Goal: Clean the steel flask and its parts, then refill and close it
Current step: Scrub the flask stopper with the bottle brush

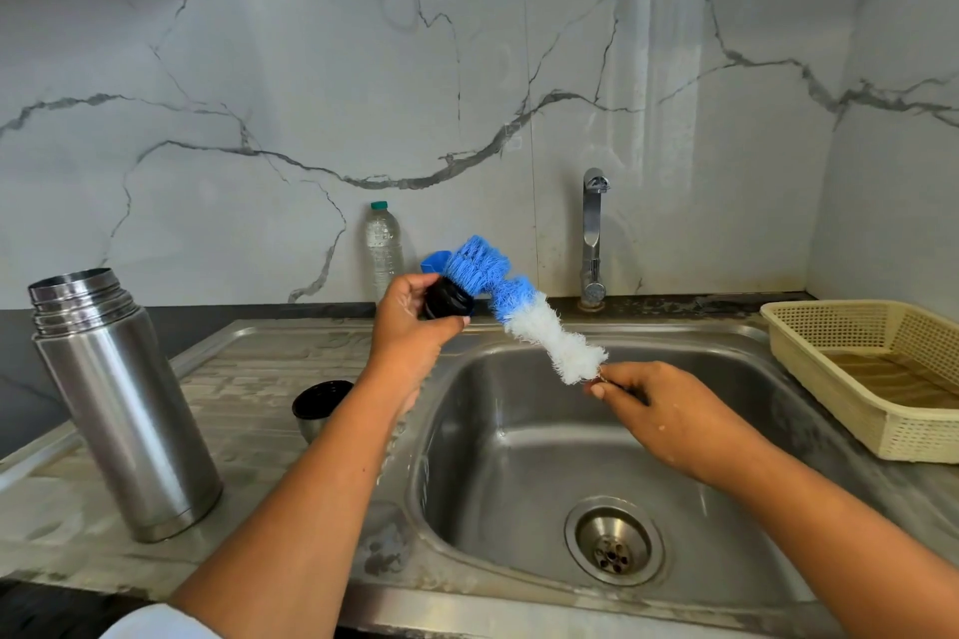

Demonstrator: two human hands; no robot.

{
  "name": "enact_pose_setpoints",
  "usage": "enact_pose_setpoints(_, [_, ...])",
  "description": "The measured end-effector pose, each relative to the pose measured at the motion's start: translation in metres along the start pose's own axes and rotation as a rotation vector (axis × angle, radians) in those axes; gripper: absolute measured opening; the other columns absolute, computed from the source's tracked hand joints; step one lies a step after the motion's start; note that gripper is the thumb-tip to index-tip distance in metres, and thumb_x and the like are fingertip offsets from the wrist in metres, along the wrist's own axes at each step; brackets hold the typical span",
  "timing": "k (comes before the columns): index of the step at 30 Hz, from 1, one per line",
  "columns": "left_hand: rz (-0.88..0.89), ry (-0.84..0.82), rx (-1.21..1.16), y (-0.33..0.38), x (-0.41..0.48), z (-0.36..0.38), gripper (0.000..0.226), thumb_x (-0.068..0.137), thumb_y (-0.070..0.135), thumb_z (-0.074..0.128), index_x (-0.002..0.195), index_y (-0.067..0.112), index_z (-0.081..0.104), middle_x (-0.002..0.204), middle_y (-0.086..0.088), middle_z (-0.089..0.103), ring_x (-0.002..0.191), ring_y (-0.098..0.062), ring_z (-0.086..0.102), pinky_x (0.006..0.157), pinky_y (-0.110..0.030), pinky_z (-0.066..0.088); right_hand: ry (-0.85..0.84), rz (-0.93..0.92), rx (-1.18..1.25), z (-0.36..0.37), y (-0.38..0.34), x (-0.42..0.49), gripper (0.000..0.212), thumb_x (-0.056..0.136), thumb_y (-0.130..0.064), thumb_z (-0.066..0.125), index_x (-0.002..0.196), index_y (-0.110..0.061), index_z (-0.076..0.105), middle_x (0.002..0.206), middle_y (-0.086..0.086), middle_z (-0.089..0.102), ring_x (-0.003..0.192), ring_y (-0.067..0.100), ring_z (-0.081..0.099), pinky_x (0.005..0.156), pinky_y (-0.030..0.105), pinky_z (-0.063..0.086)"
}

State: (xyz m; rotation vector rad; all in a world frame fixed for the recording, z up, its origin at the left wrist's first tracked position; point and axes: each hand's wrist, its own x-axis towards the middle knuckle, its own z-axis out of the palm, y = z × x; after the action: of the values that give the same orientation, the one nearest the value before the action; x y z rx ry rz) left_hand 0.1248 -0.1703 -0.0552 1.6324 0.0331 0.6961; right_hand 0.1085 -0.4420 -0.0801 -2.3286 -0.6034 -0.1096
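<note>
1. Both hands are busy over the sink [488,436]. The left hand [410,322] has its fingers curled round a small black stopper [445,300] and holds it up in the air.
2. The right hand [669,415] pinches the thin handle end of a long brush [519,314], low and to the right.
3. The brush slants. Its blue end is up on the left and touches the stopper. Its white end is down on the right, just by the pinching fingers. To scrub, I think the brush must slide along that slanted line, up into the stopper and back.
4. The steel flask [119,405] stands upright on the desk [249,374], well to the left of both hands. Its mouth is open, with no lid on it. The left hand is the nearer one to it.
5. A little steel cup [317,404] with a dark inside sits on the desk between the flask and the sink, partly behind the left arm.
6. I guess the flask's turn comes later. Then the brush must stand straight up and go down into the mouth, because the flask is tall and narrow.
7. No water can be seen coming from the tap [591,244].
</note>
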Motion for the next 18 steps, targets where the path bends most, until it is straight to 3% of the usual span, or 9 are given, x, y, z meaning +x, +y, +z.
enact_pose_setpoints(3, [0.023,-0.068,0.043,-0.0027,-0.0035,0.0072,0.058,0.075,-0.014,0.08,0.111,0.026,0.058,0.121,0.001,0.068,0.115,-0.007,0.064,0.1,-0.02,0.048,0.003,0.018,0.008,0.0007,0.0002,0.0013,0.026,0.104,-0.039,0.052,0.086,-0.03,0.068,0.057,-0.008,0.049,0.049,0.003,0.042,0.053,0.022,0.037])
enact_pose_setpoints(6, [0.019,0.019,0.015,-0.0001,0.0007,0.002,0.058,0.075,-0.013,0.082,0.113,0.023,0.058,0.116,0.006,0.067,0.108,0.0,0.063,0.092,-0.015,0.047,-0.01,0.036,0.003,-0.0026,0.0039,0.0007,0.025,0.103,-0.041,0.052,0.095,-0.027,0.071,0.06,-0.008,0.05,0.05,0.002,0.042,0.053,0.02,0.037])
enact_pose_setpoints(8, [0.021,0.036,0.021,-0.0007,0.0016,-0.0007,0.058,0.075,-0.013,0.082,0.112,0.023,0.057,0.116,0.007,0.067,0.108,0.001,0.062,0.091,-0.014,0.046,-0.035,0.032,-0.003,-0.0021,0.0039,0.001,0.026,0.104,-0.041,0.052,0.096,-0.025,0.071,0.062,-0.007,0.051,0.053,0.003,0.043,0.055,0.02,0.038])
enact_pose_setpoints(11, [0.029,-0.074,0.088,-0.0041,-0.0036,0.0055,0.058,0.075,-0.013,0.082,0.114,0.023,0.057,0.118,0.006,0.067,0.111,0.0,0.062,0.094,-0.014,0.046,-0.039,0.034,0.004,0.0004,0.0011,0.0026,0.025,0.104,-0.04,0.052,0.095,-0.026,0.071,0.064,-0.005,0.053,0.054,0.004,0.044,0.056,0.022,0.039])
enact_pose_setpoints(16, [0.015,0.063,0.056,-0.0009,0.0018,-0.0008,0.058,0.076,-0.008,0.084,0.118,0.019,0.057,0.115,0.009,0.066,0.107,0.002,0.062,0.087,-0.012,0.046,-0.039,0.035,0.032,-0.0035,0.0016,-0.001,0.023,0.104,-0.04,0.052,0.095,-0.03,0.071,0.062,-0.007,0.053,0.052,0.002,0.044,0.053,0.018,0.039])
enact_pose_setpoints(18, [0.025,0.02,0.121,-0.003,-0.0015,0.0025,0.056,0.076,-0.006,0.085,0.117,0.019,0.057,0.113,0.008,0.066,0.105,0.001,0.062,0.084,-0.01,0.045,-0.054,0.038,0.018,0.0006,-0.001,0.0,0.024,0.104,-0.04,0.052,0.094,-0.028,0.07,0.064,-0.006,0.054,0.054,0.003,0.045,0.056,0.021,0.04])
